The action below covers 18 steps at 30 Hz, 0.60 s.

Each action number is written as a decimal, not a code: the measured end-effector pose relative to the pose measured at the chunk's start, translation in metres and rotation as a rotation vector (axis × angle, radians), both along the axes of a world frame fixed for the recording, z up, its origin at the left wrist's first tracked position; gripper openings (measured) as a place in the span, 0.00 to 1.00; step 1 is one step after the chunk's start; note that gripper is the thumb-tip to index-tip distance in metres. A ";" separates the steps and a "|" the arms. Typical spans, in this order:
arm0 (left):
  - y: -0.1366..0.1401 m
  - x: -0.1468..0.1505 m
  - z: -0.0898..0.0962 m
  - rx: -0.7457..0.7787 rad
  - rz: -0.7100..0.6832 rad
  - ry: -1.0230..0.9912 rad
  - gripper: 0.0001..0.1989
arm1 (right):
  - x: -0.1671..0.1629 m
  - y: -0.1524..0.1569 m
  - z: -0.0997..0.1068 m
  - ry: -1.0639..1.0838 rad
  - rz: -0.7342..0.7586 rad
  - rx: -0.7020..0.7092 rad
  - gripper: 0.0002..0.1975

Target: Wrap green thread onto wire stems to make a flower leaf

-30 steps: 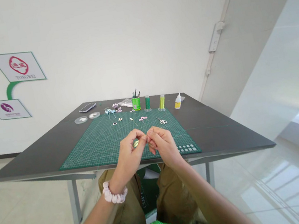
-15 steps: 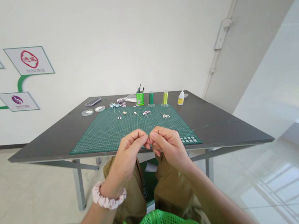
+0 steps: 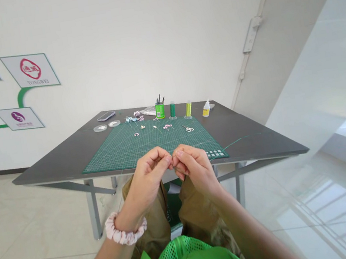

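My left hand [image 3: 152, 175] and my right hand [image 3: 196, 167] meet over the front edge of the table, fingertips touching. Thumb and forefinger are pinched together on each. What sits between them is too small to make out. Beyond the hands lies a green cutting mat [image 3: 114, 157] with grid lines. Small white scissors [image 3: 189, 129] rest on it, near little pink-and-white petal pieces [image 3: 167, 126] and a thin-stemmed piece [image 3: 155, 127]. A loose green thread [image 3: 235, 141] runs across the table to the right of my right hand.
Along the back stand a green can of tools [image 3: 160, 111], a dark green thread spool [image 3: 172, 111], a yellow-green spool [image 3: 188, 110] and a glue bottle [image 3: 206, 110]. Blue flower pieces [image 3: 131, 119], clear round dishes [image 3: 100, 128] and a phone [image 3: 106, 116] lie at the back left.
Both hands stay pinched together, with only slight finger movement. The view has shifted a little, and the loose green thread at the right shows more clearly. The things on the table keep their places.
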<state>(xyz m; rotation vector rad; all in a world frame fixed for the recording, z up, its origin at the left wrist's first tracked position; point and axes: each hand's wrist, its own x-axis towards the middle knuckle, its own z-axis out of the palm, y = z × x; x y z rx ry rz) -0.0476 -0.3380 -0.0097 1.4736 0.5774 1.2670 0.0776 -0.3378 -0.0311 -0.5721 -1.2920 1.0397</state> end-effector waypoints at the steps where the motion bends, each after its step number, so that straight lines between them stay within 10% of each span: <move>1: -0.001 0.000 0.000 0.003 -0.001 0.001 0.11 | 0.000 -0.001 0.000 0.015 0.010 -0.006 0.15; 18: -0.026 -0.002 -0.002 0.061 0.072 0.038 0.10 | 0.000 -0.026 -0.006 -0.041 -0.033 0.056 0.14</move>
